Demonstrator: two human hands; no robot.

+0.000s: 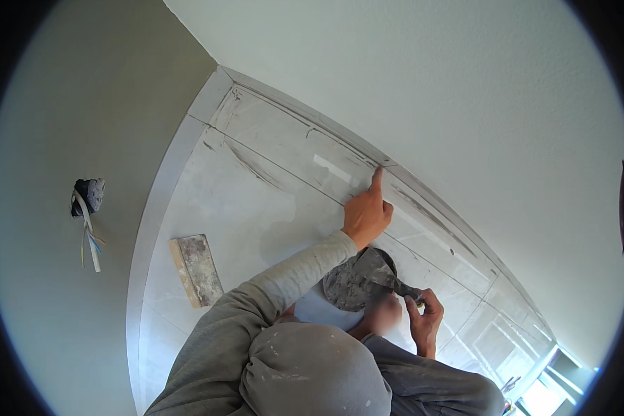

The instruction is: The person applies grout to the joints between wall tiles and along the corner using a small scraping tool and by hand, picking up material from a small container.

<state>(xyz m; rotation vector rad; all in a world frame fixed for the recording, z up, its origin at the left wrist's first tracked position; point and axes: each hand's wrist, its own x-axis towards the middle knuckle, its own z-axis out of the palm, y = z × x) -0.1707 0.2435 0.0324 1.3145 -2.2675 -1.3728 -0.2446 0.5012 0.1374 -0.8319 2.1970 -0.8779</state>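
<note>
Left hand (367, 213), bare: index finger stretched straight, its tip at the seam where the floor meets the pale grey tile skirting (161, 187); thumb held apart, the remaining fingers folded, partly hidden.

Right hand (426, 317), bare: thumb and fingers pinching the handle of a broad-bladed, paste-smeared metal scraper (377, 267); blade lying over the bowl, handle pointing down to the right.

Round black bowl (390, 258), near the person's knees and below the left hand: containing dark grey wet paste (342, 290).

Rectangular float (200, 269), stained grey face, tan side: on the floor, left of the bowl, well apart.

Glossy pale grey floor tiles (277, 215): dark paste streaks along the seams.

Black wall box with loose white cable (87, 208): in the left wall, coloured wire ends exposed.
</note>
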